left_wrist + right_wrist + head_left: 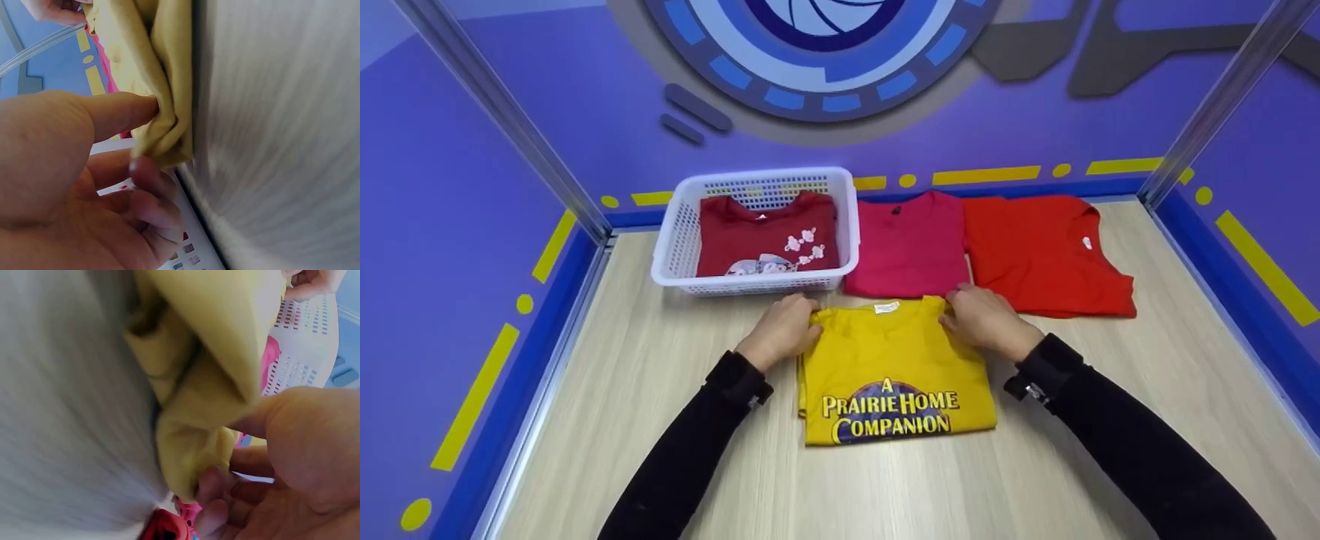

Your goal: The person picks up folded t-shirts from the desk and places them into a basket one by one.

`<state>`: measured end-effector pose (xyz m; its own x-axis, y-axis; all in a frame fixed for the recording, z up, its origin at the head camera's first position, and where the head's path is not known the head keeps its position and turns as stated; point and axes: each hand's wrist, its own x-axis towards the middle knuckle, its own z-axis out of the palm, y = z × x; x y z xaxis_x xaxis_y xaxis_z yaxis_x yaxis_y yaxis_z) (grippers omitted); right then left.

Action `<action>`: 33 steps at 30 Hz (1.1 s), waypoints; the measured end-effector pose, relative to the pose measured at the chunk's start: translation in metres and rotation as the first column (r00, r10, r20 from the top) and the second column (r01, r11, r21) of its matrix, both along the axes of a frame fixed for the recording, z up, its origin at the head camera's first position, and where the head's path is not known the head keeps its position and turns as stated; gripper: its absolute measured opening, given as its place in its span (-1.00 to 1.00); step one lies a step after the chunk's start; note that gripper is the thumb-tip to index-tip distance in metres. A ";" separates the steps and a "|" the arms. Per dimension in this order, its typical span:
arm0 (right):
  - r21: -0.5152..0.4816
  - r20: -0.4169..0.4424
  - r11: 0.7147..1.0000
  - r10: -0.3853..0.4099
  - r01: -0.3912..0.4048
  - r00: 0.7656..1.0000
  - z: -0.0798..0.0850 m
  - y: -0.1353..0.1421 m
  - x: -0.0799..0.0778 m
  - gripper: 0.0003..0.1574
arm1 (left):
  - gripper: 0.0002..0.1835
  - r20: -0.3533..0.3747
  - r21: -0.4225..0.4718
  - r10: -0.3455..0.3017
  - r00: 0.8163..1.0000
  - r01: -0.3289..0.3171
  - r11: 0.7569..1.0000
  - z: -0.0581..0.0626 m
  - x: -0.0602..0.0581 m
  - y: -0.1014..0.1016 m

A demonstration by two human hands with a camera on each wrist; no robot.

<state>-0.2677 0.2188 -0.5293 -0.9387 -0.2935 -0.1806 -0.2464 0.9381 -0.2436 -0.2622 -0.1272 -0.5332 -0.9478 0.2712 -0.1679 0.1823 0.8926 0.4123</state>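
Note:
A folded yellow T-shirt (pixel 900 352) with "A Prairie Home Companion" lettering lies on the table, its collar facing away from me. At its upper left corner my left hand (pixel 782 330) pinches the cloth. In the left wrist view, the thumb (pixel 126 112) presses on the folded edge and the fingers curl about the corner. My right hand (pixel 988 319) pinches the upper right corner. The right wrist view shows the layered yellow folds (pixel 197 399) between that thumb and the curled fingers (pixel 212 500).
A white plastic basket (pixel 851 225) holding a folded dark red T-shirt (pixel 769 240) stands at the back left. Beside it lie a folded pink shirt (pixel 911 247) and a folded red shirt (pixel 1035 255). Purple panels (pixel 585 112) wall in the wooden table (pixel 645 337).

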 end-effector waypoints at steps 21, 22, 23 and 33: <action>-0.256 0.098 0.966 -0.018 0.043 0.995 0.024 0.017 -0.008 -0.74 | -0.69 -0.086 0.078 -0.062 0.994 0.069 0.995 0.024 0.011 -0.007; -0.266 0.090 0.963 -0.014 0.038 0.996 0.026 0.019 -0.006 -0.74 | -0.67 -0.087 0.079 -0.064 0.994 0.071 0.994 0.028 0.013 -0.008; -0.277 0.084 0.960 -0.016 0.039 0.996 0.029 0.021 -0.004 -0.76 | -0.66 -0.093 0.084 -0.063 0.994 0.070 0.994 0.031 0.014 -0.010; -0.341 -0.028 0.940 0.000 -0.010 1.000 0.061 0.029 0.015 -0.80 | -0.82 -0.201 0.129 -0.027 0.979 0.054 0.990 0.062 0.031 -0.023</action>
